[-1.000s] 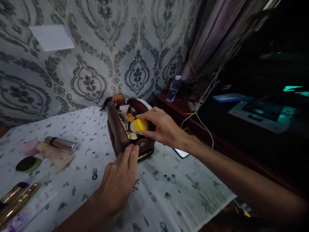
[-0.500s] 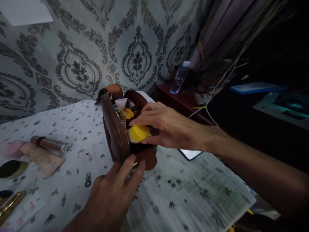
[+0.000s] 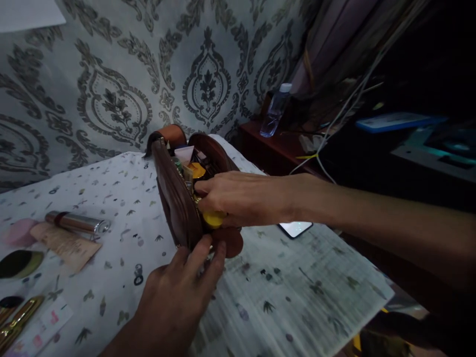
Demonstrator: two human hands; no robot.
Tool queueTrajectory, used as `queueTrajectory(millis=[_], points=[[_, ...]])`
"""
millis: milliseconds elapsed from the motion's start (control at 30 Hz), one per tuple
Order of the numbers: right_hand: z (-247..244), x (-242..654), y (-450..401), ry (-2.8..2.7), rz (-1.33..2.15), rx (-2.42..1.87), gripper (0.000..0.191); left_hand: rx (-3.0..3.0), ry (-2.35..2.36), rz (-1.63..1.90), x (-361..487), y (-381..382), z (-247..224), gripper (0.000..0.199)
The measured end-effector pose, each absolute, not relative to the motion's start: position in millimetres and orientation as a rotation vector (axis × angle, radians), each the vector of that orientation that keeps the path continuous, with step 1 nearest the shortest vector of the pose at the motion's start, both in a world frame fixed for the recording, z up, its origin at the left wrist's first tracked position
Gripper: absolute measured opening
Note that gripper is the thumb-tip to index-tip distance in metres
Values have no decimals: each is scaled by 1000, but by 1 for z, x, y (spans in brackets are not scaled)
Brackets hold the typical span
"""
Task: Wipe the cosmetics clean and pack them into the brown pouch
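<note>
A brown zippered makeup bag (image 3: 174, 198) stands unzipped on the patterned cloth, packed with small cosmetics. My right hand (image 3: 230, 198) reaches into its near half, fingers curled over a round yellow-lidded jar (image 3: 213, 219); most of the jar is hidden by them. Just beyond the hand, inside the bag, a second jar with an orange-yellow lid (image 3: 198, 170) and a pale tube (image 3: 184, 154) show. My left hand (image 3: 178, 292) grips the bag's near end by the zip, beside a brown rounded flap (image 3: 231, 243).
To the left lie a silver tube (image 3: 78, 223), a beige squeeze tube (image 3: 65, 245), a pink sponge (image 3: 21, 233), a dark oval compact (image 3: 20, 263) and a gold item (image 3: 20, 322). A phone (image 3: 296, 228) lies right of the bag. A water bottle (image 3: 275, 110) stands behind, near cables.
My right hand has lowered the yellow-lidded jar deeper into the bag, and its fingers now cover more of it. My left hand stays at the bag's near end. The view has shifted slightly.
</note>
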State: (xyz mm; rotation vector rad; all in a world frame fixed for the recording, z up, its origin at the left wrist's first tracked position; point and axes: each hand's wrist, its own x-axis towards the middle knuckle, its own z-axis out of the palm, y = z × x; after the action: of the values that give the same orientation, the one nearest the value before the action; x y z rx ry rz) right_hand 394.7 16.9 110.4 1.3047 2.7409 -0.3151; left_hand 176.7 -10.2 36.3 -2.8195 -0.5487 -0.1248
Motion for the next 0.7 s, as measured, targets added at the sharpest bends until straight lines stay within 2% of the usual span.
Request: queueTrajectory(millis=[233, 567, 700], points=[[114, 378, 19, 2572, -172, 1281, 14, -2824, -532, -102, 174, -9, 34, 61], [110, 371, 18, 2477, -104, 1199, 10, -2853, -542, -29, 171, -10, 34, 65], [113, 371, 19, 2456, -89, 1207, 15, -2844, -561, -7, 172, -11, 36, 64]])
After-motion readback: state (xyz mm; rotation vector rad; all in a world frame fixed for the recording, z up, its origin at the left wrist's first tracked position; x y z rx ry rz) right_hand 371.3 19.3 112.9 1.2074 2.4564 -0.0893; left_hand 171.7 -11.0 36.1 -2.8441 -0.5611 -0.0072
